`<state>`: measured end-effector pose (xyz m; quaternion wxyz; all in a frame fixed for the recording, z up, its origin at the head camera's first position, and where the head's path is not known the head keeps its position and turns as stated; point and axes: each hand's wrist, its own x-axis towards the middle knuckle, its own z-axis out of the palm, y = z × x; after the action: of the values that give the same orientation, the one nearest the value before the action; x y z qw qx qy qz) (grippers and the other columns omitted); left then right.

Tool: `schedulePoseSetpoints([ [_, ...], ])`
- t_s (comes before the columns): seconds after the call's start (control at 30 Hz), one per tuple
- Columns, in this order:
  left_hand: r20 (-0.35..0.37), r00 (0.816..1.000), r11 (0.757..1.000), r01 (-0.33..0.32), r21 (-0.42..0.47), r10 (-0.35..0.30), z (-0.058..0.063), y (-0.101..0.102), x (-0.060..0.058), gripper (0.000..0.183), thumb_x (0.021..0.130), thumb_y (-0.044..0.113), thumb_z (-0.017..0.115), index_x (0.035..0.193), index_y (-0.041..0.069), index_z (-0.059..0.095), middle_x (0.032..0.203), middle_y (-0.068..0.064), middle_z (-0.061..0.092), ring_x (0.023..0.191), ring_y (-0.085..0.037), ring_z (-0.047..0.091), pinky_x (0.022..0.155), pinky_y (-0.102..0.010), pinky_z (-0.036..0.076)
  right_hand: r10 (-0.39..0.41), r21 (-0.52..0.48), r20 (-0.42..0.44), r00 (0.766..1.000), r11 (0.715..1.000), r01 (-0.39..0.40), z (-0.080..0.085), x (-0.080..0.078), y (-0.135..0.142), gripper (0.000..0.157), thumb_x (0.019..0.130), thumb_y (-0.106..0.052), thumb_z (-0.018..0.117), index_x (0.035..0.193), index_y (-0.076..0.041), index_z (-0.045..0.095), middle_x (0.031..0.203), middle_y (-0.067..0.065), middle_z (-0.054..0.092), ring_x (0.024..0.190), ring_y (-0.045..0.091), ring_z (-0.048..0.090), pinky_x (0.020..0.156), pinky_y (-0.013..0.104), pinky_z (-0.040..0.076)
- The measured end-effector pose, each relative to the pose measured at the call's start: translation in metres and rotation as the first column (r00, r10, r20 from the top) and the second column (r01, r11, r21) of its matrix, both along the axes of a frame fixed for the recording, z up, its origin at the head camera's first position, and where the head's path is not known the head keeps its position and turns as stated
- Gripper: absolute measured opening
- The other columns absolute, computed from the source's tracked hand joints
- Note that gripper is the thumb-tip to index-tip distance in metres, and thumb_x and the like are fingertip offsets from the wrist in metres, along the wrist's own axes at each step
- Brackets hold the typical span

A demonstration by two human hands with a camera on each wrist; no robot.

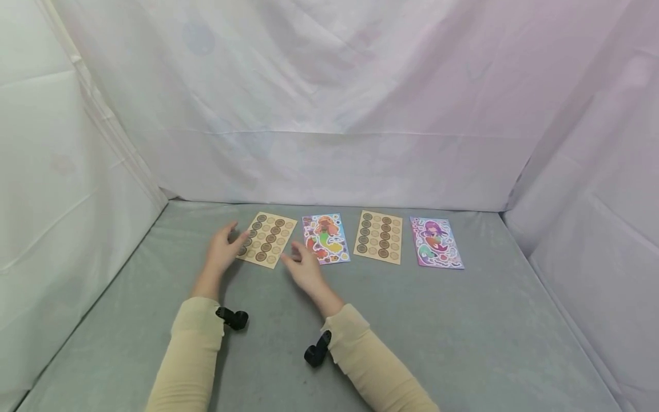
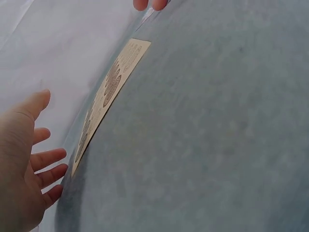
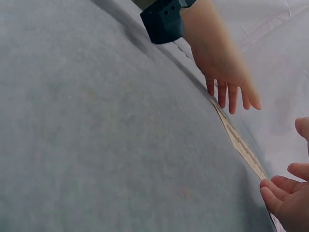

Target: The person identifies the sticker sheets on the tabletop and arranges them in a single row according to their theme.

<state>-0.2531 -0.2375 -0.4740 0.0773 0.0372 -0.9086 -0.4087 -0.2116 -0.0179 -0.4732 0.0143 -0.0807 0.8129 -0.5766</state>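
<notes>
A tan sheet printed with rows of dark and light round coin-like shapes (image 1: 265, 239) lies slightly turned at the left end of a row. My left hand (image 1: 220, 253) is at its left edge, fingers apart and thumb overlapping the sheet in the head view. On the other side, my right hand (image 1: 308, 273) is by the sheet's lower right corner, fingers loosely bent. Neither hand grips anything. In the left wrist view the sheet (image 2: 108, 92) appears at a steep slant beside the spread left fingers. Just right of it is a colourful mermaid sticker sheet (image 1: 326, 236), its lower left near the right fingers.
Further right lie a second tan sheet with round shapes (image 1: 378, 236) and a purple mermaid sticker sheet (image 1: 436, 243). All rest on a grey cloth-covered table (image 1: 463, 332). White curtains (image 1: 329, 103) enclose the back and sides. Each sleeve carries a black wrist camera (image 1: 234, 318).
</notes>
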Motion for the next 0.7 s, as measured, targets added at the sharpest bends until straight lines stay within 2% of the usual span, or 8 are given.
schedulePoseSetpoints([
  [0.1,-0.001,1.0,0.999,-0.032,-0.003,0.032,-0.004,0.001,0.0,0.066,0.088,0.042,0.052,0.136,0.001,0.034,0.134,-0.022,0.038,0.123,-0.037,0.033,0.1,-0.049,0.027,-0.006,-0.026,0.054,0.999,1.0,0.007,-0.001,0.001,-0.003,0.05,0.088,-0.027,0.058,0.13,-0.003,0.045,0.128,0.011,0.049,0.105,0.021,0.054,0.084,0.031,0.046],
  [0.23,0.003,0.997,0.997,-0.079,-0.009,0.079,-0.009,0.002,0.002,0.063,0.088,0.044,0.052,0.136,0.004,0.037,0.134,-0.016,0.041,0.124,-0.034,0.033,0.101,-0.048,0.026,-0.005,-0.053,0.072,0.997,0.999,0.009,-0.004,0.0,-0.006,0.051,0.088,-0.027,0.058,0.13,-0.003,0.044,0.128,0.012,0.048,0.106,0.022,0.054,0.086,0.033,0.045],
  [0.37,-0.006,0.994,0.994,-0.109,0.023,0.109,-0.011,0.002,0.004,0.059,0.088,0.041,0.053,0.134,0.007,0.04,0.133,-0.013,0.043,0.125,-0.032,0.032,0.102,-0.047,0.023,0.016,-0.087,0.099,0.995,0.996,-0.008,-0.004,0.0,-0.008,0.052,0.088,-0.028,0.057,0.132,-0.004,0.042,0.13,0.013,0.046,0.108,0.023,0.052,0.089,0.035,0.043],
  [0.53,-0.006,0.994,0.993,-0.108,0.053,0.108,-0.011,0.003,0.006,0.058,0.088,0.039,0.054,0.134,0.005,0.041,0.132,-0.014,0.044,0.124,-0.032,0.034,0.101,-0.046,0.025,0.058,-0.172,0.156,0.986,0.985,-0.031,-0.005,0.001,-0.008,0.054,0.089,-0.027,0.056,0.135,-0.005,0.038,0.135,0.015,0.04,0.113,0.025,0.049,0.093,0.037,0.04],
  [0.7,-0.001,0.995,0.985,-0.095,0.142,0.096,-0.013,0.005,0.006,0.056,0.088,0.034,0.056,0.132,0.004,0.042,0.13,-0.015,0.046,0.121,-0.03,0.039,0.1,-0.043,0.03,0.123,-0.24,0.214,0.969,0.968,-0.07,-0.004,0.002,-0.006,0.058,0.089,-0.03,0.055,0.138,-0.008,0.033,0.14,0.012,0.034,0.119,0.024,0.043,0.098,0.039,0.034],
])
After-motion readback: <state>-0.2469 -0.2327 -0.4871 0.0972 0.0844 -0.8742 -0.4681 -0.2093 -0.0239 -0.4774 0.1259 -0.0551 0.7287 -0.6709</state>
